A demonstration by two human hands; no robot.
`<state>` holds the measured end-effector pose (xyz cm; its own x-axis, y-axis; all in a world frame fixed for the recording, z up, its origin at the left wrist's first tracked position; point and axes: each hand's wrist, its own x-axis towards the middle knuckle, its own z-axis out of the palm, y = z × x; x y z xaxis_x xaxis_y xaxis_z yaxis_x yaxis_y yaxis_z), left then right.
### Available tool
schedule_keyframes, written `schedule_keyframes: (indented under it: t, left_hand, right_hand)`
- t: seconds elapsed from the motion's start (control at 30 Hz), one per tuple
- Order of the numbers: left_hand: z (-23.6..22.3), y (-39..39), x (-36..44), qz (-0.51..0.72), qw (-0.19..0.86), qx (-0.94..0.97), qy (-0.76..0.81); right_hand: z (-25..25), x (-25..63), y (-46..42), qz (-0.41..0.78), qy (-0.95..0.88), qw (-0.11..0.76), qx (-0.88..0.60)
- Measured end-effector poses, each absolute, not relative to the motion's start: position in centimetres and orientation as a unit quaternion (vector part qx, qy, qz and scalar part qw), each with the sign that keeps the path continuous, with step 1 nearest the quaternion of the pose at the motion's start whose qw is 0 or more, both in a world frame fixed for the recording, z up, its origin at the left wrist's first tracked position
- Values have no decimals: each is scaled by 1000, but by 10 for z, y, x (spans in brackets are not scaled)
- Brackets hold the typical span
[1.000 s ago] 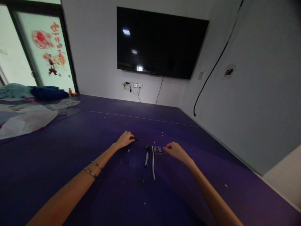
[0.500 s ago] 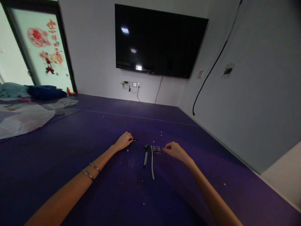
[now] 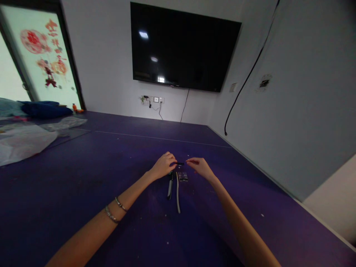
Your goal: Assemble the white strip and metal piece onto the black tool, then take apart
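Left of the pale tube (image 3: 178, 198) lies a black-and-grey long-handled tool (image 3: 170, 188), right of it a clear packet (image 3: 183, 177), while past its far end the right hand (image 3: 202, 168) holds its fingers narrow, contents uncertain, near a slim black stick (image 3: 180, 164) pinched by the left hand (image 3: 163, 165).

The television screen (image 3: 185, 46) is glossy; the purple surface (image 3: 111, 159) looks smooth with a faint sheen. The pale strip (image 3: 178, 193) seems matt, the small packet (image 3: 183, 177) clear, shiny plastic. The bracelets (image 3: 111, 215) look like metal, the blue bundle (image 3: 46, 110) cloth, the white sheet (image 3: 27, 142) thin plastic.
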<state>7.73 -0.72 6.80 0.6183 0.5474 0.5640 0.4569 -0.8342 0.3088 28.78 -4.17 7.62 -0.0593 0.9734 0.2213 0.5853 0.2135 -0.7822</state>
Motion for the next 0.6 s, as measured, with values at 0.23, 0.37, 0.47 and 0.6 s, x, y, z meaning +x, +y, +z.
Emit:
schedule_keyframes:
  t: [0.23,0.37,0.47,0.6]
  left_hand:
    - [72,-16,92,328,51,906,262]
    - [73,-16,91,324,36,908,265]
    - [72,-16,91,319,33,909,267]
    - [66,-17,94,320,39,902,288]
  right_hand:
    - [71,291,-37,280,-693,383,-543]
    - [71,292,-38,281,-700,377,-538]
    - [71,292,-38,283,-705,382,-526]
    - [67,297,-35,275,-707,379,-530]
